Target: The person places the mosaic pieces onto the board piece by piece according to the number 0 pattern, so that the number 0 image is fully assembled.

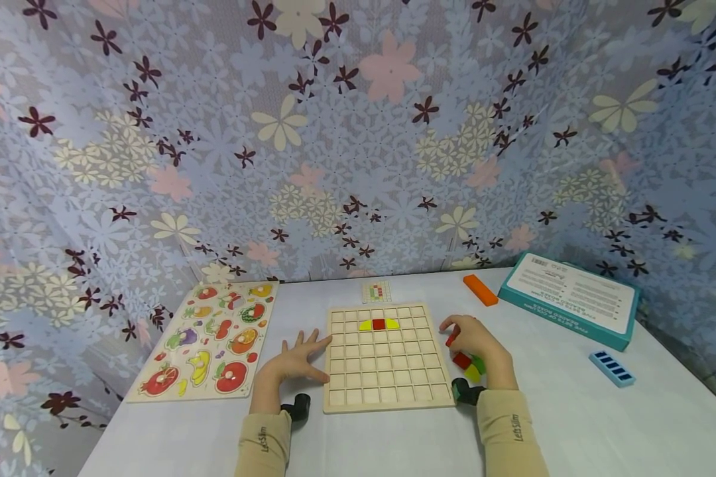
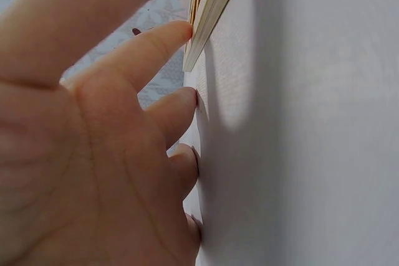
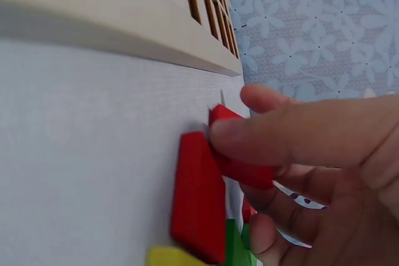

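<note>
A wooden grid board (image 1: 388, 364) lies on the white table, with a red square block (image 1: 378, 324) between two yellow pieces (image 1: 365, 325) near its far edge. My left hand (image 1: 294, 364) is spread beside the board, and in the left wrist view a fingertip (image 2: 182, 30) touches its side. To the right of the board, my right hand (image 1: 476, 341) pinches a red block (image 3: 240, 147) between thumb and fingers. Just below that hand lie loose pieces: another red block (image 3: 198, 197), a yellow block (image 1: 473, 373) and green ones (image 1: 479, 363), partly hidden.
Behind the board is a small pattern card (image 1: 376, 291). A fruit puzzle board (image 1: 215, 341) lies at the left. On the right are an orange block (image 1: 480, 290), a teal box (image 1: 573, 298) and a blue slotted piece (image 1: 611, 368). A floral curtain (image 1: 358, 132) hangs behind.
</note>
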Demonstrator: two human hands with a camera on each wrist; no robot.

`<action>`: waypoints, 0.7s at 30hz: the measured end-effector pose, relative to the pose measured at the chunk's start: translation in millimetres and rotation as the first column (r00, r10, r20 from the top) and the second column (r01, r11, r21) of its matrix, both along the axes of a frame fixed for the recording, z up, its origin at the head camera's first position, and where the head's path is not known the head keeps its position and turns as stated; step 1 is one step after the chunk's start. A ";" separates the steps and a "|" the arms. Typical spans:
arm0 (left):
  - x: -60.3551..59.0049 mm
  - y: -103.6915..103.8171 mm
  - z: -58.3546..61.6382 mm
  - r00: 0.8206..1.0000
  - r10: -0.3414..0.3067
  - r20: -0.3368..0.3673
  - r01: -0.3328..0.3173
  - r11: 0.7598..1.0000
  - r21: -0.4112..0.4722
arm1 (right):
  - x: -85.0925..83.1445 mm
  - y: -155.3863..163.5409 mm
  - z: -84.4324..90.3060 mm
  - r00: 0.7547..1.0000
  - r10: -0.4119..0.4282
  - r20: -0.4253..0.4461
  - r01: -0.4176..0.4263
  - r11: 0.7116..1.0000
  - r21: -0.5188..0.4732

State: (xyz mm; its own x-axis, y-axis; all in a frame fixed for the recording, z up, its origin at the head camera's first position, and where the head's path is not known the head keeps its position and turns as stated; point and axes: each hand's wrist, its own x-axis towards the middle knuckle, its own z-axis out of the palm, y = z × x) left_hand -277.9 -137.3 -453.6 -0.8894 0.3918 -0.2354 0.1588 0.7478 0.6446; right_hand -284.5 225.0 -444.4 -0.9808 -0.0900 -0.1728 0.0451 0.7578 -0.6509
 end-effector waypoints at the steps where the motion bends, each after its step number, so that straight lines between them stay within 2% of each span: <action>1: -0.3 -0.3 -0.3 1.000 -0.001 0.000 0.001 1.000 -0.001 | -0.5 -0.1 -0.5 1.000 -0.001 -0.010 0.001 1.000 0.003; 5: -1.1 -1.6 -0.7 1.000 -0.010 0.003 0.011 1.000 -0.013 | -2.0 0.0 -1.2 0.999 -0.011 -0.052 0.012 1.000 0.024; 13: -2.7 -1.8 -1.8 1.000 -0.008 0.003 0.008 1.000 -0.002 | -1.5 -0.6 3.7 0.992 -0.025 -0.126 0.026 1.000 0.002; 21: -3.7 -1.7 -3.0 1.000 -0.005 0.003 0.005 1.000 -0.005 | -0.6 -4.2 7.8 0.990 -0.057 -0.130 0.056 0.998 -0.012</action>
State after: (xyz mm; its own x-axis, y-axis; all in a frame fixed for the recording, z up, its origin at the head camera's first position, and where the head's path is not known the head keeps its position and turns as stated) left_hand -281.6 -139.0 -456.6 -0.8865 0.3954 -0.2402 0.1610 0.7504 0.6410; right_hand -285.0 220.7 -436.6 -0.9985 -0.0347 -0.0432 0.0024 0.7513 -0.6599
